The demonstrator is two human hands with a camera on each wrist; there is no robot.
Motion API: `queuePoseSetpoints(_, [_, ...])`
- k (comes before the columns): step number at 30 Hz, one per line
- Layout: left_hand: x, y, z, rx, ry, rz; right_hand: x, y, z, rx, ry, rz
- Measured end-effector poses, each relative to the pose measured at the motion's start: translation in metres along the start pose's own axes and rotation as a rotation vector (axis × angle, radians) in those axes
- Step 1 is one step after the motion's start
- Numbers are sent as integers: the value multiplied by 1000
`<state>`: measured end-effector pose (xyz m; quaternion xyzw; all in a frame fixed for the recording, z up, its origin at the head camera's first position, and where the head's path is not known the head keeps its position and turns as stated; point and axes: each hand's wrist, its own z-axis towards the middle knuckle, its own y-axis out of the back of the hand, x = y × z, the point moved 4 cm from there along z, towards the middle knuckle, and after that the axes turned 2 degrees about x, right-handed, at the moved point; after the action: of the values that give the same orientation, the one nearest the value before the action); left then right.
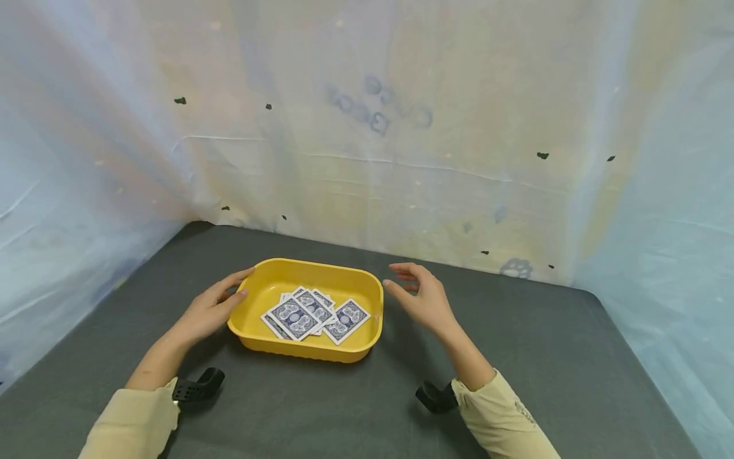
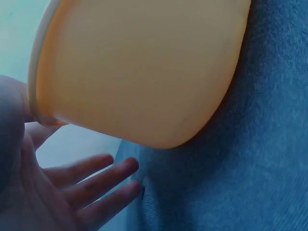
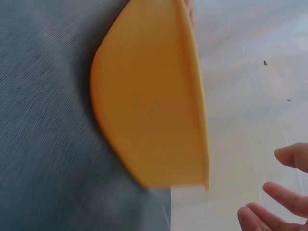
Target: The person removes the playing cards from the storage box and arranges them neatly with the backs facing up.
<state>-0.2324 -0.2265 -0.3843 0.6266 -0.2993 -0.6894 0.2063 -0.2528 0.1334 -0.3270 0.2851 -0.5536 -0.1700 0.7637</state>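
Dark grey counter, pale sheeting hung behind and at both sides. One yellow tray at centre, well clear of every counter edge, open surface all round. Cards lie overlapped inside, about five showing, blue backs up. Left hand at tray's 9 o'clock, fingers spread, thumb at the rim. Right hand at 3 o'clock, fingers relaxed, just off the rim.

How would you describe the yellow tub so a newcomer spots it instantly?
On the dark grey felt-like tabletop, near the pale draped backdrop, look between the left hand and the right hand. There sits a shallow rectangular yellow plastic tub with rounded corners. It alone is brightly coloured, and it holds loose blue-backed playing cards.
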Motion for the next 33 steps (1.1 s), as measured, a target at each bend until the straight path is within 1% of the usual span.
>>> queuePoseSetpoints(4, [3, 0, 0, 55, 13, -87, 8, -11, 11, 54, -37, 64])
queuePoseSetpoints(10, [6, -1, 0, 106, 67, -228, 20, -32, 24, 108, -119, 142])
queuePoseSetpoints(14, [9, -1, 0, 118, 95, -264, 24, -49, 31, 163, -187, 212])
queuePoseSetpoints(18, [11, -2, 0, 123, 111, -298, 27, -66, 34, 223, -232, 295])
queuePoseSetpoints(22, [11, -2, 0, 117, 125, -315, 28, -81, 38, 259, -275, 352])
queuePoseSetpoints(24, [11, -3, 0, 111, 134, -316, 29, -88, 40, 270, -292, 344])
queuePoseSetpoints(33, [9, -4, -1, 96, 143, -318, 35, -124, 45, 308, -372, 208])
